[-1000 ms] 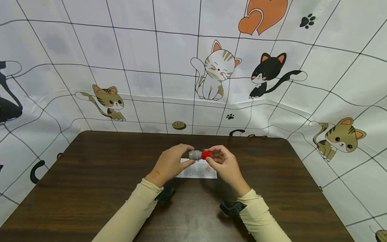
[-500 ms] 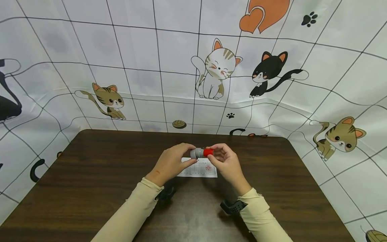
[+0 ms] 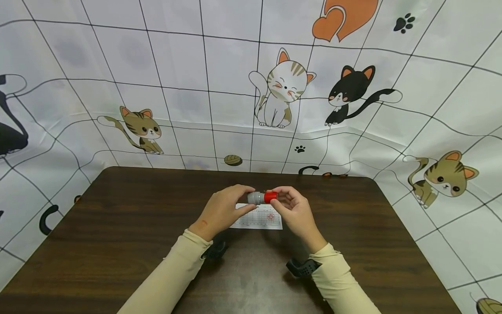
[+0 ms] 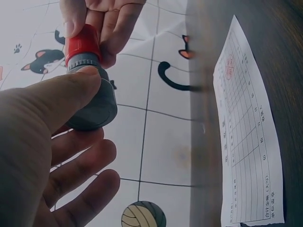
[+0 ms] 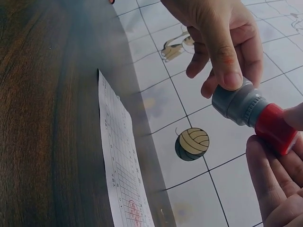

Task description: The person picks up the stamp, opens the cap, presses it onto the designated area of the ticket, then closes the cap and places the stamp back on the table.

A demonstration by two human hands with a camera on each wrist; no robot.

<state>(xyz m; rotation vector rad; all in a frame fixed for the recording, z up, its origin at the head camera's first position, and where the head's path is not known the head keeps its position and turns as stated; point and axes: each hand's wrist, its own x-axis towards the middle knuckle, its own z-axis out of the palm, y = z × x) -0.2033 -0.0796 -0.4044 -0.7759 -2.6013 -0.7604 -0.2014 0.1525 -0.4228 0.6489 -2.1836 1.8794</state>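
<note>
Above the table, both hands hold a small seal stamp with a grey body [image 3: 256, 198] and a red cap [image 3: 270, 197]. My left hand [image 3: 223, 212] pinches the grey body between thumb and fingers. On the red cap are the thumb and fingers of my right hand [image 3: 293, 212]. Cap and body sit joined end to end in the left wrist view, with a ribbed grey collar [image 4: 83, 61] between them. Below lies a white printed form [image 3: 256, 223] with a gridded table and a round red seal mark [image 4: 230, 67].
The form lies flat on a dark wooden table [image 3: 137, 235], whose far edge meets a white curtain [image 3: 176, 109] printed with cats and grid lines. Dark bands [image 3: 302, 268] circle both wrists over cream sleeves [image 3: 168, 270].
Both hands and the stamp have shifted slightly to the right, mostly in the first half second. The grip on the cap and body stays the same, and the form has not moved.
</note>
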